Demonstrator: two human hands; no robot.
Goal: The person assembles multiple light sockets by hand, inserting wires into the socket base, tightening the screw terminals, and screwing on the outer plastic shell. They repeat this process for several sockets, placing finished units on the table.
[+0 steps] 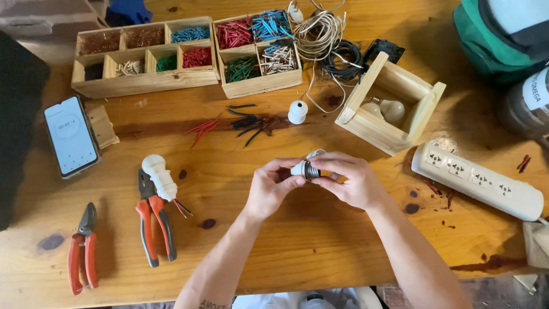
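Both my hands meet over the middle of the wooden table. My left hand and my right hand together grip a small white lamp socket with a dark threaded metal ring showing between my fingers. A second white socket with red and black wire ends lies on orange-handled pliers at the left. A white socket cap stands upright beyond my hands, next to loose black wire pieces and red wire pieces.
Two divided wooden trays of coloured wire pieces sit at the back. Coiled cables, a wooden box with light bulbs, a white power strip, a phone and orange cutters surround the work spot.
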